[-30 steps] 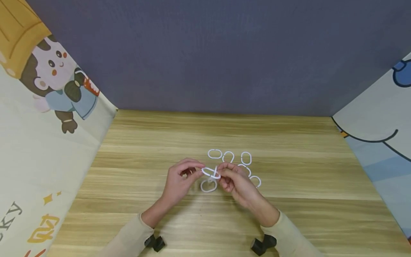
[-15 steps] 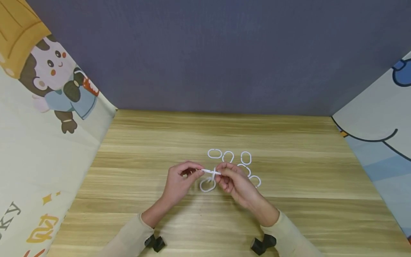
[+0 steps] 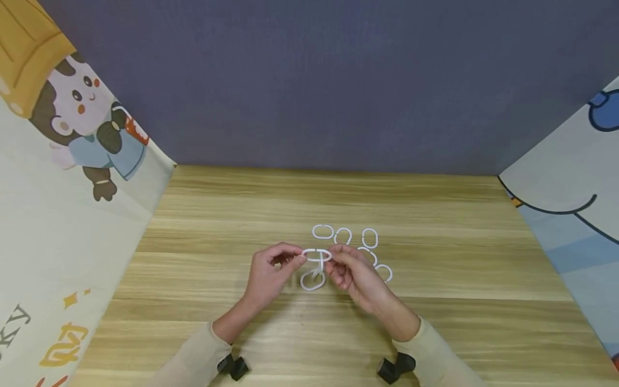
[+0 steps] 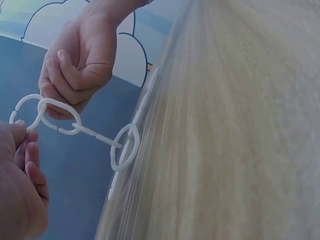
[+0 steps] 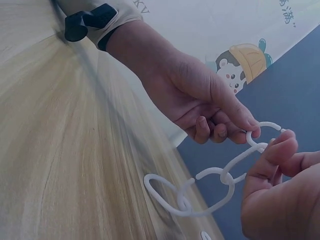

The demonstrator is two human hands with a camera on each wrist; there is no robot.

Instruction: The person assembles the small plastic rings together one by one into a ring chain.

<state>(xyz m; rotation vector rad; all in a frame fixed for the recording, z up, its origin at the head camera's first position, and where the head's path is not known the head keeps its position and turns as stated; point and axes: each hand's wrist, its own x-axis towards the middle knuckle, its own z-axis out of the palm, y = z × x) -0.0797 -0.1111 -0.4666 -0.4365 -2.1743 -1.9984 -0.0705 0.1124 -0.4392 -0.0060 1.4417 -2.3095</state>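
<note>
Both hands meet over the table around a white plastic oval chain ring (image 3: 316, 250). My left hand (image 3: 272, 270) pinches its left end between thumb and fingertips. At its right end, my right hand (image 3: 357, 274) pinches the ring, with its other fingers curled in. A second ring (image 4: 60, 103) passes through this top ring and hangs from it. Below come a third ring (image 5: 232, 192) and a lowest ring (image 4: 125, 148), joined in a short chain. In the head view the lowest ring lies just under the fingers, close over the tabletop. Small gaps show in the rings.
More white rings lie beyond and right of the hands: a back left ring (image 3: 323, 231), one beside it (image 3: 343, 229), a back right ring (image 3: 369, 238), and others partly behind the right hand. The wood-grain table (image 3: 217, 215) meets a dark blue back panel (image 3: 309, 86).
The top ring has turned between the fingers, from slanted through edge-on to showing its oval opening. The links under it shift slightly; both hands stay almost in place.
</note>
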